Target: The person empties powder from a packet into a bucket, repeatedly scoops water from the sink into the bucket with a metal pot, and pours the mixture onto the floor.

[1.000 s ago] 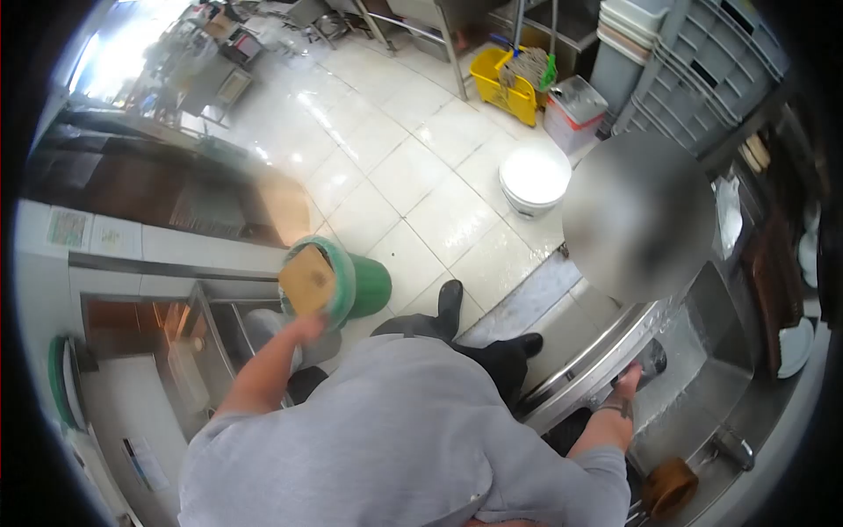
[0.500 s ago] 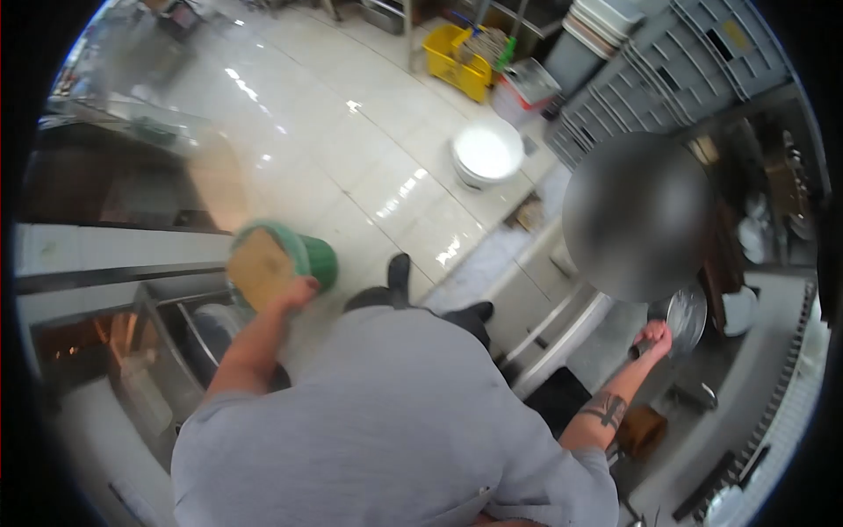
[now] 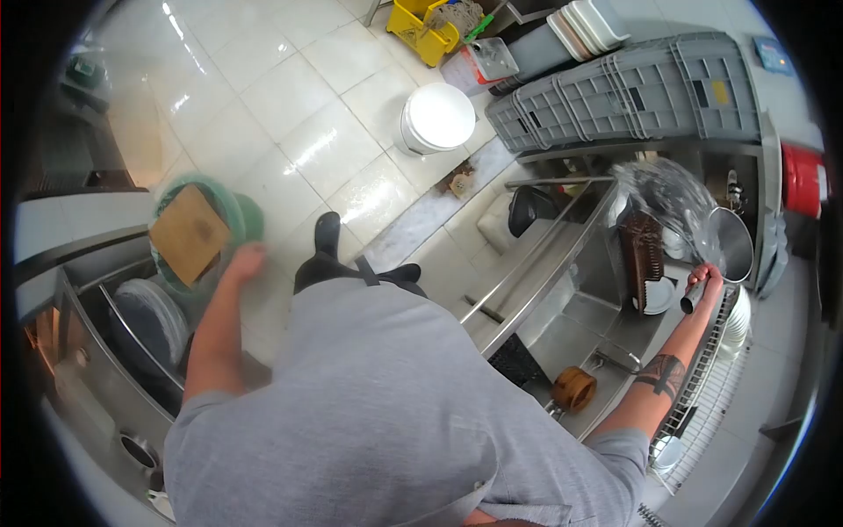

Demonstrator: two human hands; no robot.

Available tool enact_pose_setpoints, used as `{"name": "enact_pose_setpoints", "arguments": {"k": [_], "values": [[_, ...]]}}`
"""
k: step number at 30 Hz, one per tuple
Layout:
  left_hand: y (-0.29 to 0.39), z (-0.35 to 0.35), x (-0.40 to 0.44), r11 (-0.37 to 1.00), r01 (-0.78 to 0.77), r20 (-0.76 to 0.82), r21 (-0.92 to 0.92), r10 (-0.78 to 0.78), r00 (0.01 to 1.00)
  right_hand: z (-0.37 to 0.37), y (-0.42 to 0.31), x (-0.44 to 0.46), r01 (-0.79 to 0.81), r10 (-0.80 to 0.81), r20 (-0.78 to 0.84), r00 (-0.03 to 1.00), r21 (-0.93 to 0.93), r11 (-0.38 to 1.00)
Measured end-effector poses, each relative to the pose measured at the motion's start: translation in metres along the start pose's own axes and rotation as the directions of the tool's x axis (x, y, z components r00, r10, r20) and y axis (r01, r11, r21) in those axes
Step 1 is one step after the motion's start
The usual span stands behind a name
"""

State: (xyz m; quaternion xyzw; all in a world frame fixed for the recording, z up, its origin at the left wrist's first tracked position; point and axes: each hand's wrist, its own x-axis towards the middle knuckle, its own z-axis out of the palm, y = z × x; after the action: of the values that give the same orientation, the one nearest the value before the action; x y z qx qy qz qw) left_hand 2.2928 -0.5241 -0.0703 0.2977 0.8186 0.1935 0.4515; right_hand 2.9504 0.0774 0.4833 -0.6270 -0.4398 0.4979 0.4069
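My right hand [image 3: 705, 279] is closed round the handle of a round metal pan [image 3: 733, 244], raised at the right over the sink side. A sheet of clear water [image 3: 666, 193] arcs through the air beside the pan's rim. My left hand [image 3: 248, 261] hangs low at the left, next to a green bin [image 3: 252, 220]; it is blurred, and its fingers cannot be made out. A flat brown piece of cardboard [image 3: 189, 235] lies on top of the bin.
Below my right arm is a metal sink [image 3: 575, 327] with a faucet [image 3: 622, 356] and a brown round container [image 3: 573, 389]. A wire rack [image 3: 702, 430] holds dishes. A white bucket [image 3: 438, 119], yellow mop bucket [image 3: 423, 31] and grey crates [image 3: 615, 101] stand ahead.
My right hand has lifted the pan up and away from the sink, and water now flies from it. The view has turned right. My left hand stays near the bin.
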Motion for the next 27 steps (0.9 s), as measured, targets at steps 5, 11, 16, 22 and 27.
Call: {"name": "enact_pose_setpoints", "arguments": {"k": [5, 11, 16, 22, 27], "values": [[-0.013, 0.005, -0.029, 0.981, 0.186, 0.037, -0.062, -0.184, 0.982, 0.019, -0.067, 0.043, 0.022, -0.045, -0.072, 0.996, -0.284, 0.959], [-0.034, 0.019, -0.048, 0.920, 0.363, 0.064, -0.145, -0.358, 0.932, 0.037, -0.127, 0.072, 0.332, -0.563, -0.016, 0.826, -0.793, 0.510], [-0.055, 0.021, -0.038, 0.974, 0.226, 0.007, -0.028, -0.226, 0.974, 0.066, -0.162, 0.046, 0.159, -0.837, 0.051, 0.544, -0.986, 0.043], [0.013, -0.004, -0.031, 0.969, 0.194, 0.018, -0.150, -0.194, 0.981, -0.020, 0.011, 0.075, 0.027, -0.886, -0.209, 0.413, -0.970, 0.241], [0.006, -0.011, -0.035, 0.989, 0.146, 0.193, 0.009, -0.145, 0.970, -0.056, 0.279, -0.004, -0.344, -0.401, -0.533, 0.745, -0.822, 0.453]]}}
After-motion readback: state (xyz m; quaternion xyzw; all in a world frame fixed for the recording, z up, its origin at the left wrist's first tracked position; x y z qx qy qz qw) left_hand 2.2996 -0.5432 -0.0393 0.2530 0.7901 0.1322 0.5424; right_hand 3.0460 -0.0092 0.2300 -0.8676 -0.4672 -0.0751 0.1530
